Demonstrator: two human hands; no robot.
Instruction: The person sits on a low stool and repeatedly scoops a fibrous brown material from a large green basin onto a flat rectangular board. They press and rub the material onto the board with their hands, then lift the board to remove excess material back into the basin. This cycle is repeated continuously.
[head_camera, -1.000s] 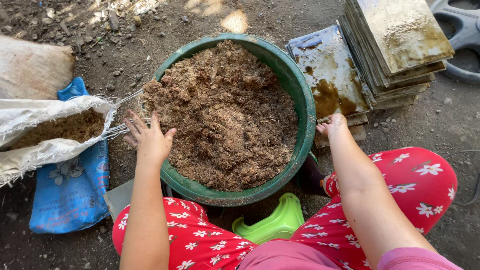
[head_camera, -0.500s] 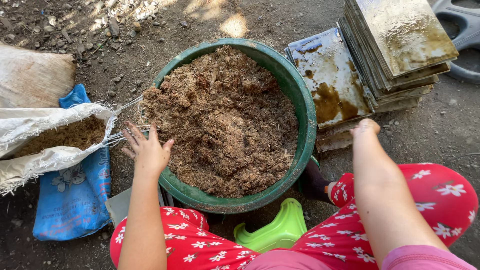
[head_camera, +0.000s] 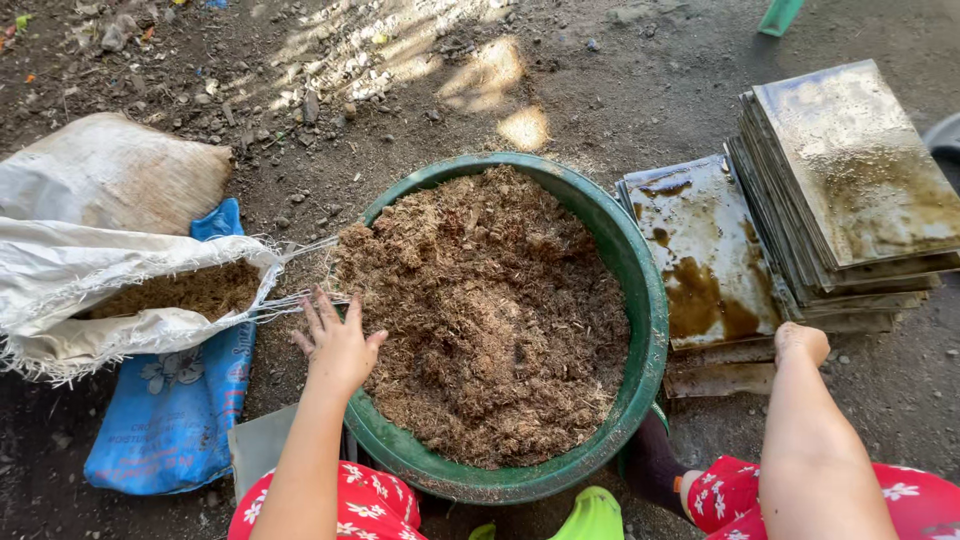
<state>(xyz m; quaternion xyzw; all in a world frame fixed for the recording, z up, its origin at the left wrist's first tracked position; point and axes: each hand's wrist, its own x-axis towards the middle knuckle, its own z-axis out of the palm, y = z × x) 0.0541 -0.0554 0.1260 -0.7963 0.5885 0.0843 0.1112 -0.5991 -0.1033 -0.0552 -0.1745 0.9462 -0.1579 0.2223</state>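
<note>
Green round plastic basin (head_camera: 645, 310) sits on dirt ground, mouth upward, round with no long axis, heaped with brown fibrous material (head_camera: 480, 310). Left hand (head_camera: 338, 342) rests on its left rim, fingers spread. Right hand (head_camera: 800, 342) is off the right rim, beside stacked metal trays (head_camera: 850, 190); finger state cannot be told. White woven sack (head_camera: 60, 270) crowds the left side; open dirt lies beyond the far rim.

Glossy green plastic basin (head_camera: 640, 300) holds coarse, fibrous brown mulch (head_camera: 490, 320).

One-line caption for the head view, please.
Left hand rests on the rim of a green basin of brown fibrous mix; right hand by stacked metal trays.
</note>
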